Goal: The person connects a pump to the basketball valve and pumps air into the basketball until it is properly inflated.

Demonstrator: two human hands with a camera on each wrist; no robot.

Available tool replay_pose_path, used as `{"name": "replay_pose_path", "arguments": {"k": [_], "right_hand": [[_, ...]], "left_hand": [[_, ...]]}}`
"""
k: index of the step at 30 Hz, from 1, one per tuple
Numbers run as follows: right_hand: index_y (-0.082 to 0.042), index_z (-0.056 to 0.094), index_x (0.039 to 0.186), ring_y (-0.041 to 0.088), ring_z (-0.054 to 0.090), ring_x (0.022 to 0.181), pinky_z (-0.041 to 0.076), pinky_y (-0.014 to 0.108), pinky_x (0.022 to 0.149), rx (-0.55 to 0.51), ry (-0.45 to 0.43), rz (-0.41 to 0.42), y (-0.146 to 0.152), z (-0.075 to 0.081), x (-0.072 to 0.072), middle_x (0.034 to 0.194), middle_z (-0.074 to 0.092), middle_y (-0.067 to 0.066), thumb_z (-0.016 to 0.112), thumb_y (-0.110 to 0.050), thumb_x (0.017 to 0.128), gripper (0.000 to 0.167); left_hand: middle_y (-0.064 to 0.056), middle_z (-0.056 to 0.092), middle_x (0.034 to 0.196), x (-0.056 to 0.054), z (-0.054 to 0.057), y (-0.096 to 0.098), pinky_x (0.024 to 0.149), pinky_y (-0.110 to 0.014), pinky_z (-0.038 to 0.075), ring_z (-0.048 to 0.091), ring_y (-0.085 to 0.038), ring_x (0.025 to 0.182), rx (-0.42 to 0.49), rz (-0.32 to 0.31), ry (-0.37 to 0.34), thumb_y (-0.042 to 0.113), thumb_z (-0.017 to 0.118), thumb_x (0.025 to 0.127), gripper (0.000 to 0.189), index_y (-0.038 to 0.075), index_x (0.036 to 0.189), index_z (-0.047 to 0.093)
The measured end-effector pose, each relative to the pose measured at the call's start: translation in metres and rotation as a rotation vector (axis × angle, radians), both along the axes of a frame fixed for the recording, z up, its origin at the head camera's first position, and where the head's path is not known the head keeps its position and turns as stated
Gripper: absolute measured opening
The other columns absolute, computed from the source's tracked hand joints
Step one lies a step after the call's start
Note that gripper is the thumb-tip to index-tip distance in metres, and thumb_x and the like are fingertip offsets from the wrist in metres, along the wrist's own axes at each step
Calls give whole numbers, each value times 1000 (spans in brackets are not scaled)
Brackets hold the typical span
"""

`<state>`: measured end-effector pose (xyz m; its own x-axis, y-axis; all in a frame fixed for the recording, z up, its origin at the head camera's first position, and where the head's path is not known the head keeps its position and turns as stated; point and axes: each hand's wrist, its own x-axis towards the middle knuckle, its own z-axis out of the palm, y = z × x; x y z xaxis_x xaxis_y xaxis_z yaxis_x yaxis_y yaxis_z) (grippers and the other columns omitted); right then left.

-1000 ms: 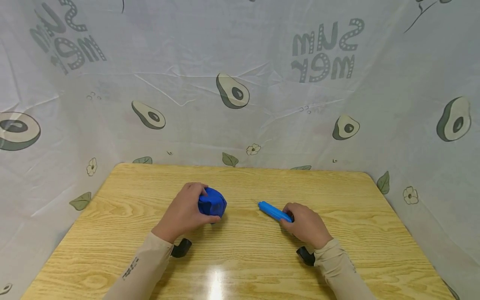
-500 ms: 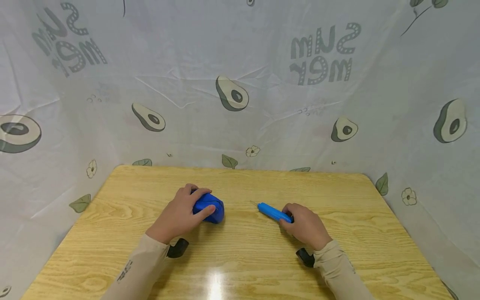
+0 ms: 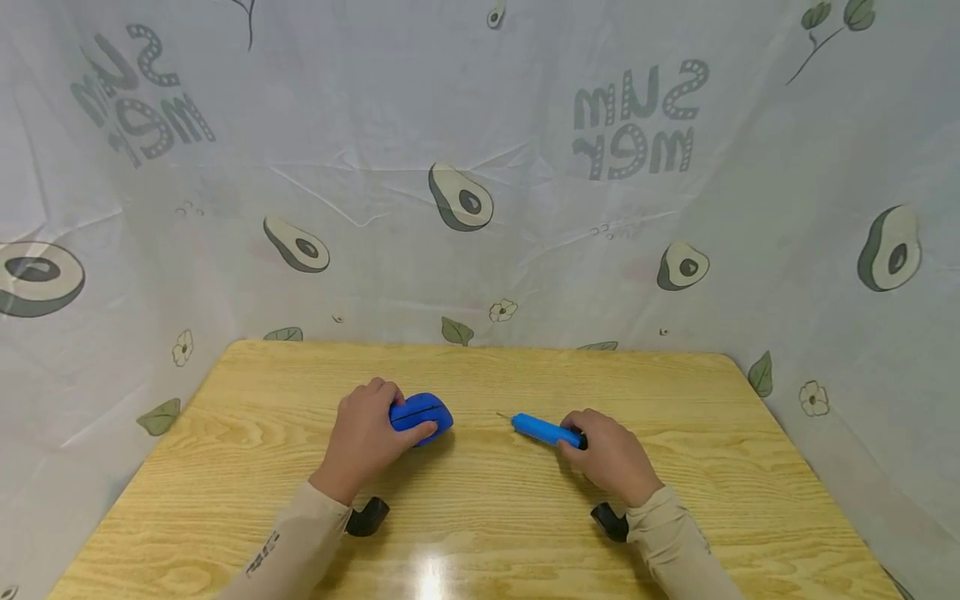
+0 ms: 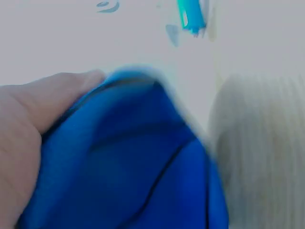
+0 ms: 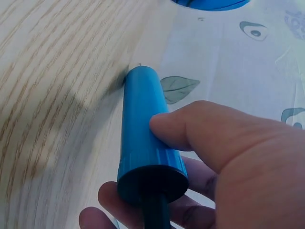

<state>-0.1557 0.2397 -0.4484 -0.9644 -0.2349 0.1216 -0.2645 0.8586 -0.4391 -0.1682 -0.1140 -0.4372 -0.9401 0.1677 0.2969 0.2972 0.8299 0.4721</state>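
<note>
My left hand [image 3: 367,433] grips a blue ball [image 3: 423,408] with black seam lines, its thumb on the near side. The ball looks soft and caved in, with creased, folded panels in the left wrist view [image 4: 143,157]. To the right, my right hand [image 3: 611,454] holds a blue hand pump [image 3: 543,429] by its rear end, above the table. A thin needle [image 3: 504,416] sticks out of the pump's front and points left toward the ball, with a gap between them. In the right wrist view the thumb lies along the pump barrel [image 5: 145,114].
Both hands are over a light wood table [image 3: 480,500]. A pale cloth [image 3: 360,183] printed with avocados and leaves hangs behind it and at both sides. A black curved piece [image 3: 367,517] sits at the left wrist, and a similar black piece [image 3: 610,522] at the right.
My left hand has turned the ball, so a different face with a black seam now shows. The pump's needle shows more clearly. My right hand has hardly moved; the head view has tilted slightly.
</note>
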Motion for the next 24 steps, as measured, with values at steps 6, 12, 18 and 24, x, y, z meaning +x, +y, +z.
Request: {"name": "replay_pose_path", "arguments": {"k": [6,12,18,24], "right_hand": [[-11,75,107,10,53,72,47,32,65,-13,19,13,0,-1,0,91,65,0,78,-18,94,15],[-12,77,107,9,59,77,52,33,68,-3,28,22,0,-1,1,97,69,1,79,-20,94,16],[-12,77,108,9,57,76,51,33,68,-19,18,16,0,2,2,96,69,0,79,-21,94,17],[-11,77,108,10,60,79,52,34,69,-5,21,23,-3,3,1,99,70,2,79,-22,94,18]], "left_hand": [[-10,56,113,3,-10,8,89,-51,51,57,-29,99,36,-23,-56,53,77,90,51,10,108,57],[-17,42,153,5,-13,7,93,-60,56,52,-44,129,-23,-114,-171,54,76,89,81,26,158,44],[-10,60,126,5,-18,10,107,-64,39,51,-38,115,-145,-140,-84,61,79,82,66,23,134,67],[-16,59,131,8,-19,10,114,-70,27,49,-43,123,-289,-141,-22,70,77,78,78,17,134,69]]}}
